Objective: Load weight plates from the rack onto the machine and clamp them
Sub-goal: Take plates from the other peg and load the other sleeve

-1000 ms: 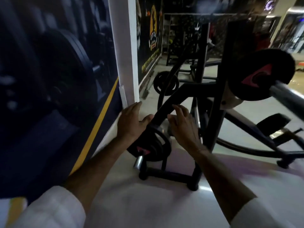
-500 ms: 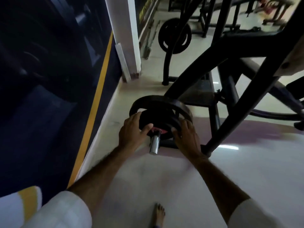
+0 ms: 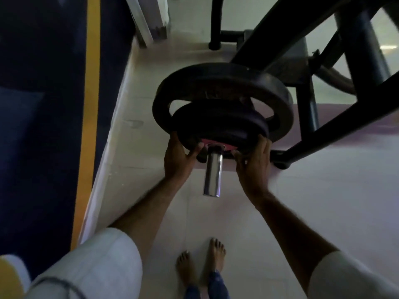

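Observation:
A small black weight plate (image 3: 220, 128) with a red centre label sits on a chrome peg (image 3: 213, 172) that points toward me. Behind it on the same peg hangs a larger black plate (image 3: 222, 83) with grip slots. My left hand (image 3: 179, 157) grips the small plate's left edge, thumb on its face. My right hand (image 3: 254, 162) grips its right edge. Both forearms reach in from below, white sleeves at the elbows.
The black steel frame (image 3: 323, 134) of the rack or machine runs diagonally at the right, its foot on the pale floor. A dark blue wall (image 3: 43, 104) with a yellow stripe (image 3: 89, 104) stands close on the left. My bare feet (image 3: 200, 268) are at the bottom.
The camera has tilted down and come closer. Both hands went from hovering near the plates to closing on the small plate's edges; my feet have come into view.

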